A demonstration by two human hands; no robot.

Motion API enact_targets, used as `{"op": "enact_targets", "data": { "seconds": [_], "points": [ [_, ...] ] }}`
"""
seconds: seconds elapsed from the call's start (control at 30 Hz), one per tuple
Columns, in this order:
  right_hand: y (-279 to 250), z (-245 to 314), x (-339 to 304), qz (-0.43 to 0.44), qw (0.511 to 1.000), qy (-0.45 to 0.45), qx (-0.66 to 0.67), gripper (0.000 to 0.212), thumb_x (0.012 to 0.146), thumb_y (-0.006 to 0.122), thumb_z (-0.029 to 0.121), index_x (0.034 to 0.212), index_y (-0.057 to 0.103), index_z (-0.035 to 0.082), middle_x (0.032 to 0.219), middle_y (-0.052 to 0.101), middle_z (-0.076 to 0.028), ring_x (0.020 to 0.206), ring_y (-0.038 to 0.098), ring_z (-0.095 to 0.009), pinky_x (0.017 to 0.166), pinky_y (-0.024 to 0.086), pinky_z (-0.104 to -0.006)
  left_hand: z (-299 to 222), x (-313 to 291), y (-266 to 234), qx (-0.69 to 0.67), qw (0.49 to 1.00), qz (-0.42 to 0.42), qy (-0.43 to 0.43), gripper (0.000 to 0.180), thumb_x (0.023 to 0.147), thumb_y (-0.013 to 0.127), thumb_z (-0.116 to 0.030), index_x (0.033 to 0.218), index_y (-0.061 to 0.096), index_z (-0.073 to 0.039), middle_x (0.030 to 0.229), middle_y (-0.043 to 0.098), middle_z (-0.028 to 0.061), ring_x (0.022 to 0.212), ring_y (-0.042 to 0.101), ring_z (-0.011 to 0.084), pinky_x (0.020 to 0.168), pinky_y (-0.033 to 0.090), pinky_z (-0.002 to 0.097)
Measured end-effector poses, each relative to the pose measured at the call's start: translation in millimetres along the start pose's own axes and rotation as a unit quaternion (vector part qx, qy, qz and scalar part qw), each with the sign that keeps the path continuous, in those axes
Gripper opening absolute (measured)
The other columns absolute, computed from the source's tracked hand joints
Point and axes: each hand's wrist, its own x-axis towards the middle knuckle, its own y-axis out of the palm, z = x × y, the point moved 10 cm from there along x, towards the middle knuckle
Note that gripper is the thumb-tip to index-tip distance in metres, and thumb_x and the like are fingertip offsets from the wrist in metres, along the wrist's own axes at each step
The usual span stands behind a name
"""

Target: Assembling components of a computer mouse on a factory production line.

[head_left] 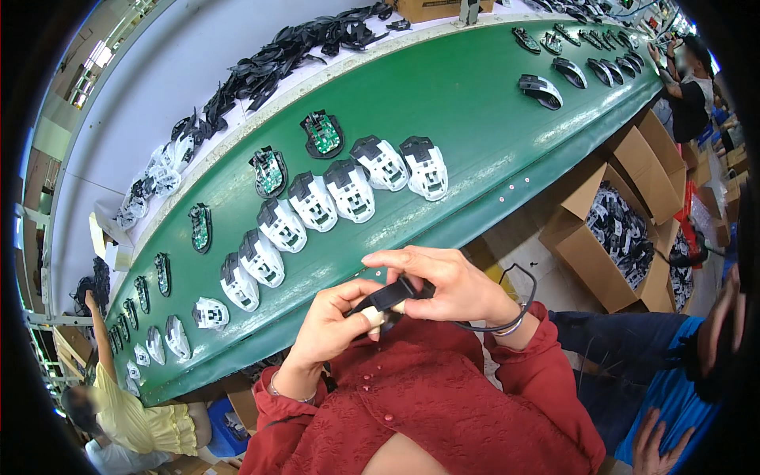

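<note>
Holding a small black plastic part with a flat rectangular face (388, 296) in both hands, in front of the red long-sleeved shirt (412, 372), on the near side of the green conveyor belt (475, 111). Left hand (336, 318): thumb and fingers closed on the part. Right hand (447, 281): fingers bent over its other side, also gripping. Containers: open brown cardboard box with raised flaps (590, 261), right of the belt, filled with a jumble of dark and pale parts; exact type not readable from here. Second brown carton beside it (655, 289) has similar dark parts, mostly blocked by the first. Blue plastic bin, lower left (226, 427), holds something too small to identify. Brown cardboard box at top edge (427, 9) is cut off, contents not visible. Hidden: much of the held part sits behind fingers, so its full shape and underside can't be told; pale patch at the left thumb tip, can't say whether cover or component. Belt carries white-and-black mouse-shaped shells (348, 190) and green circuit boards in black bases (322, 134); far ones shrink into fisheye blur. Co-workers at left and right are partly cut by the dark rim.
</note>
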Motion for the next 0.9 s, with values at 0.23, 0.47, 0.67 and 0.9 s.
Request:
{"op": "enact_targets", "data": {
  "seconds": [0.23, 0.47, 0.67, 0.9],
  "points": [
    [9, 23, -2, -0.02, 0.986, -0.11, -0.122, 0.073, 0.064, 0.063, -0.005, 0.133, 0.045, 0.009, 0.098, 0.06, -0.008, 0.08, 0.059, -0.025, 0.072, 0.049, -0.0345, 20, 1, -7, -0.144, 0.99, 0.007, 0.009, 0.024, 0.081, 0.056, -0.001, 0.105, 0.06, 0.005, 0.085, 0.064, 0.0108, 0.066, 0.059, 0.0122, 0.062, 0.049, 0.0238],
    [16, 33, 1, 0.03, 0.99, -0.094, -0.101, 0.077, 0.067, 0.063, -0.003, 0.138, 0.038, 0.009, 0.095, 0.058, -0.009, 0.081, 0.055, -0.025, 0.075, 0.047, -0.0345, 22, -5, -25, -0.151, 0.984, -0.09, 0.033, 0.014, 0.085, 0.064, -0.011, 0.09, 0.064, 0.002, 0.066, 0.062, 0.007, 0.046, 0.055, 0.0097, 0.041, 0.04, 0.0191],
    [2, -9, 5, 0.001, 0.993, 0.016, 0.12, 0.07, 0.062, 0.076, 0.014, 0.126, 0.051, 0.001, 0.112, 0.06, -0.014, 0.102, 0.058, -0.026, 0.088, 0.045, -0.0331, 30, -4, -32, -0.354, 0.928, -0.013, 0.119, 0.017, 0.081, 0.066, -0.012, 0.089, 0.063, 0.003, 0.062, 0.06, 0.0103, 0.038, 0.047, 0.0096, 0.036, 0.035, 0.0202],
    [5, 0, 13, -0.007, 0.998, -0.026, 0.057, 0.051, 0.059, 0.077, 0.013, 0.107, 0.063, 0.003, 0.104, 0.059, -0.01, 0.097, 0.056, -0.022, 0.085, 0.044, -0.0313, 26, -6, -40, -0.325, 0.94, 0.01, 0.104, 0.017, 0.083, 0.065, -0.015, 0.089, 0.064, 0.0, 0.067, 0.062, 0.0138, 0.041, 0.041, 0.0043, 0.04, 0.032, 0.0165]
  ]
}}
